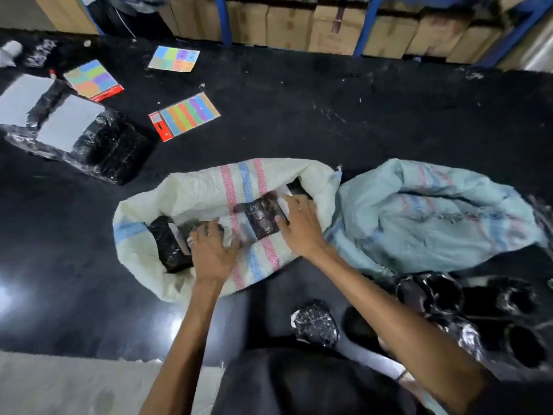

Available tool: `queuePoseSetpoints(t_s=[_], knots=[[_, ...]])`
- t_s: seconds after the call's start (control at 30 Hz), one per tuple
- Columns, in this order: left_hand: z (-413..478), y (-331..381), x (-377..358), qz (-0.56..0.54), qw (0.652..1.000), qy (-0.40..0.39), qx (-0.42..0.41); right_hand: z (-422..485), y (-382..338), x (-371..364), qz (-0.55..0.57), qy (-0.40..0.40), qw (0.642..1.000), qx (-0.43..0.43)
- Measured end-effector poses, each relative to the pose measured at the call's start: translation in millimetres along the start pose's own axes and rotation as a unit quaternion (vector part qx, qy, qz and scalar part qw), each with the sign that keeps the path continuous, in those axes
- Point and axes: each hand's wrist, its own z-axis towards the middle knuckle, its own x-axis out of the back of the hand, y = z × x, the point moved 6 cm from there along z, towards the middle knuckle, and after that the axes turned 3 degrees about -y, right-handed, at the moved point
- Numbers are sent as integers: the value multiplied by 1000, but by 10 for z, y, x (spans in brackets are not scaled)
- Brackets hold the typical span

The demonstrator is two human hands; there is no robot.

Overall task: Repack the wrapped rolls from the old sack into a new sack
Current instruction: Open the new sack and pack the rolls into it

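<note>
A cream woven sack (197,190) with pink and blue stripes lies open on the black floor. Inside it at the left sits a black plastic-wrapped roll (167,245). My left hand (214,250) rests on the roll at its right end, fingers curled over it. My right hand (299,224) grips a second wrapped roll (261,217) at the sack's mouth. A pale blue-green sack (434,214) lies crumpled to the right. Several more wrapped rolls (428,292) lie at the lower right, with one wrapped roll (315,323) nearer my knees.
A large wrapped bundle with white labels (74,136) sits at the left. Three colour sample cards (185,115) lie on the floor behind the sacks. Cardboard boxes on a blue rack (329,25) line the back. A pale mat (74,384) lies at the lower left.
</note>
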Motion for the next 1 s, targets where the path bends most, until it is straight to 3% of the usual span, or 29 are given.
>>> queuePoseSetpoints(t_s=[0.1, 0.2, 0.3, 0.43, 0.57, 0.67, 0.83, 0.93, 1.0], knots=[[-421, 479, -22, -93, 987, -17, -126, -650, 366, 592, 53, 63, 996, 26], [-884, 875, -350, -88, 965, -138, -203, -1326, 824, 1039, 97, 123, 988, 4], [-1285, 1045, -835, 14, 946, -231, -229, -1972, 1243, 1240, 117, 132, 984, -33], [-1683, 1059, -1355, 133, 933, -288, -172, -2702, 1583, 1180, 35, 108, 991, -67], [-1950, 1006, -1660, 189, 933, -277, -130, -3157, 1867, 845, -32, 52, 992, -107], [-2004, 1000, -1739, 196, 940, -252, -121, -3210, 1983, 620, -13, 17, 992, -125], [-2018, 1017, -1703, 154, 958, -225, -87, -3162, 2024, 595, 35, 24, 994, -105], [-2030, 1047, -1536, 80, 973, -210, -56, -3196, 1926, 773, 175, 61, 977, -107], [-2007, 1083, -1332, 9, 984, -171, -45, -3143, 1787, 959, 311, 84, 941, -105]])
